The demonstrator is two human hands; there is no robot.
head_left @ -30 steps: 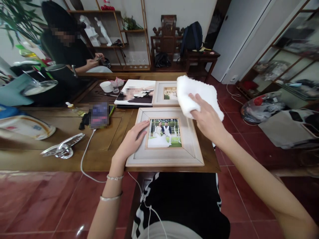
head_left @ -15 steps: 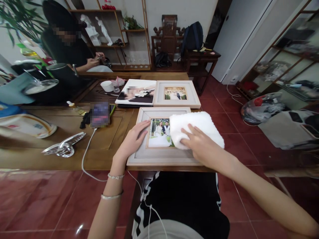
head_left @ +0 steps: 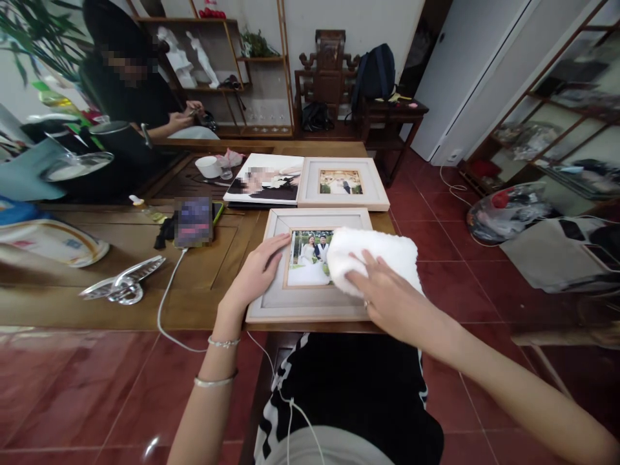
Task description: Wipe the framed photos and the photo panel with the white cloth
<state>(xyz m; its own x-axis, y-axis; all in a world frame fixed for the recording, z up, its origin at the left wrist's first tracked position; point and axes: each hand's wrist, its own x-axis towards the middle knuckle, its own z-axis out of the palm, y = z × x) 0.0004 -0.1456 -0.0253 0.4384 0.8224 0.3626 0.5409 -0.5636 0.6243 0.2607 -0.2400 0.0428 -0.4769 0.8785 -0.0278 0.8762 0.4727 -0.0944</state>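
Hair clip (head_left: 122,285), silvery, sits near the front edge of the wood table (head_left: 194,307), far left. Next, white cable (head_left: 168,287) running up to phone (head_left: 192,223). Left hand (head_left: 258,271) is open, fingers spread along the left side of the near picture frame (head_left: 310,299), palm down, holding nothing. That frame lies flat at the table's front edge, couple photo (head_left: 309,258) face up, right part covered. Album (head_left: 264,181) and far frame (head_left: 341,182) lie side by side just behind. White cloth (head_left: 385,244) rests over the near frame's right half, gripped by right hand (head_left: 387,294), fingertips partly sunk in pile.
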